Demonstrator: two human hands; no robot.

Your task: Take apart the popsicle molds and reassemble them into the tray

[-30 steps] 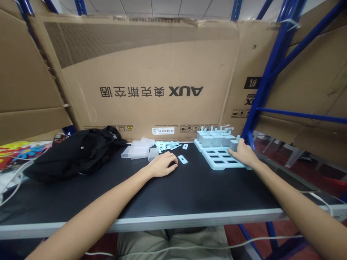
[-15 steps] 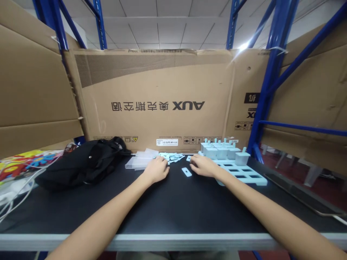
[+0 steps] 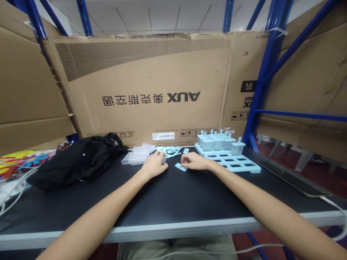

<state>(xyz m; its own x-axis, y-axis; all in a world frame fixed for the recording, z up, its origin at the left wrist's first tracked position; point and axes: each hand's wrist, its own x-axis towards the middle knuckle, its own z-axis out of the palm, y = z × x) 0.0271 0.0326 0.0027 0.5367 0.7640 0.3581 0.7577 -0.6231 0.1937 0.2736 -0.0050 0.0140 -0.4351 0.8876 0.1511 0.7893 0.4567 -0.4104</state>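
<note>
My left hand (image 3: 154, 164) has its fingers curled around a translucent piece (image 3: 164, 158) just in front of the clear plastic molds (image 3: 137, 157). My right hand (image 3: 193, 161) pinches the right end of a light blue slotted piece (image 3: 179, 167) that lies on the black table. Behind and between the hands is a pile of light blue sticks and pieces (image 3: 169, 150), with another small blue piece (image 3: 185, 151) to its right. At the right stands a light blue rack (image 3: 234, 167); several molds with stick lids (image 3: 217, 143) fill its back part, and its front slots are bare.
A black bag (image 3: 81, 162) lies at the left beside colourful packaging (image 3: 23, 162) and white cables. A dark flat device (image 3: 292, 178) with a cable lies at the right. Cardboard (image 3: 151, 79) and blue posts enclose the black table (image 3: 162, 202).
My right hand has moved toward me and now touches the nearer blue piece. A translucent piece now shows in my left hand. The view has tilted down slightly.
</note>
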